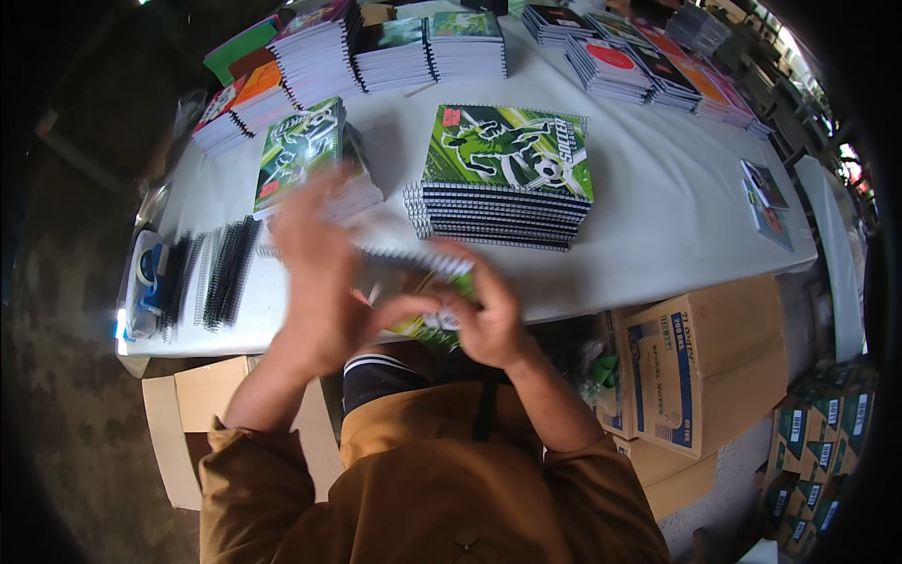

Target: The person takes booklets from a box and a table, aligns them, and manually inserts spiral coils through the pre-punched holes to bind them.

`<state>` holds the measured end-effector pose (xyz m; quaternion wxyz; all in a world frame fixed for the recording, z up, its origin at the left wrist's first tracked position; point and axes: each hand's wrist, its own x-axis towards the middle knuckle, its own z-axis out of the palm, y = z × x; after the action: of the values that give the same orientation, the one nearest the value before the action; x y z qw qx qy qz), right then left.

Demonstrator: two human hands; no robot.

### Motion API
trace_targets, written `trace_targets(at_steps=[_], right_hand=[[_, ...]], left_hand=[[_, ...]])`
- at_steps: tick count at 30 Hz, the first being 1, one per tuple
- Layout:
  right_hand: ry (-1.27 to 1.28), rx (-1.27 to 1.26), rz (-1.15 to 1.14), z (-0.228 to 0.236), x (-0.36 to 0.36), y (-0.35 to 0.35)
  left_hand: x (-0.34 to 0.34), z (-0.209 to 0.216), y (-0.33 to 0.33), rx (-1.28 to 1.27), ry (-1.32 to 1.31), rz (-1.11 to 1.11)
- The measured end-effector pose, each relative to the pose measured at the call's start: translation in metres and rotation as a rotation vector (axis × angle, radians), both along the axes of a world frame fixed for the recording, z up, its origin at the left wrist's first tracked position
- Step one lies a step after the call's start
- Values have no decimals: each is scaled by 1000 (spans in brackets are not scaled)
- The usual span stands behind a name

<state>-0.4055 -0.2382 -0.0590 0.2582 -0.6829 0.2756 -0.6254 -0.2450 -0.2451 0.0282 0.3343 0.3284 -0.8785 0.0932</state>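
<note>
Two bare hands of yours meet over a notebook [442, 324] at the near edge of the white table [648, 230], just above your lap. Your right hand [484, 315] holds it, with the thumb on the cover and the fingers curled around by the dark coil [409, 258] that runs along its upper edge. Your left hand [324, 282] is spread wide, fingers up and blurred, thumb stretched across toward your right thumb; you can't tell from the blur whether it presses on the notebook. The held notebook shows a green patch of cover, the rest being hidden behind your hands. Just beyond it stands a neat stack of green notebooks [507, 150] with a footballer on the top cover, coils facing you. Near your left fingers sits another green-topped pile [301, 150], partly covered by your hand. To the left lies a row of loose black coils [230, 273]. More notebook piles [390, 56] line the far side of the table, and below its near edge, on your right, stands a cardboard box [738, 362].
</note>
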Motion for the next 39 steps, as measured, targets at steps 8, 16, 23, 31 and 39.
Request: trace_targets(at_steps=[8,16,23,31,39], right_hand=[[-599,-38,-434,38,-28,-62],[-507,290,-592,-30,-88,-96],[-541,102,-863,-44,-71,-104],[-544,50,-888,-40,-75,-110],[-257,-31,-1128,-42,-99,-85]], left_hand=[[-68,-23,-32,590,1248,-126],[-86,-76,-118,13,52,-51],[-58,-103,-133,148,731,299],[-55,-114,-124,212,846,238],[25,-74,-123,31,480,324]])
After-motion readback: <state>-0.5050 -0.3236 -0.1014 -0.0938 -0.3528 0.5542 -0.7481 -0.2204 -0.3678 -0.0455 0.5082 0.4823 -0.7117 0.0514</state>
